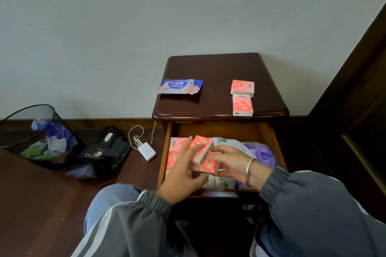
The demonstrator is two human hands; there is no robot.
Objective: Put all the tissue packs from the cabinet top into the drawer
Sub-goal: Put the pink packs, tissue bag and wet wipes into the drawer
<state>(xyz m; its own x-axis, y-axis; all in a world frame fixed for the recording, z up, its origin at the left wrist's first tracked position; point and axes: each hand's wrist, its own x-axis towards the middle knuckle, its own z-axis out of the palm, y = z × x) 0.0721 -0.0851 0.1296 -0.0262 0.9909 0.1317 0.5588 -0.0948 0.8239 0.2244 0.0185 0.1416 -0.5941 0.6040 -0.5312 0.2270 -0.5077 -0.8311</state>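
Note:
Two pink tissue packs lie on the dark wooden cabinet top (215, 69) at the right: one (242, 87) further back, one (242, 105) at the front edge. A blue wet-wipes pack (180, 86) lies at the left. Below, the drawer (269, 131) stands open. Over it my left hand (183, 170) holds a tilted pink tissue pack (203, 148), and my right hand (229, 162) grips another pink pack (206, 168) just beneath. More pink packs (174, 152) fill the drawer's left side.
White-green packs (221, 182) and a purple pack (262, 153) sit in the drawer's middle and right. On the wooden floor at left are a mesh wastebasket (39, 131), a black bag (104, 152) and a white charger (147, 151) with its cord. A dark door frame (355, 89) rises at right.

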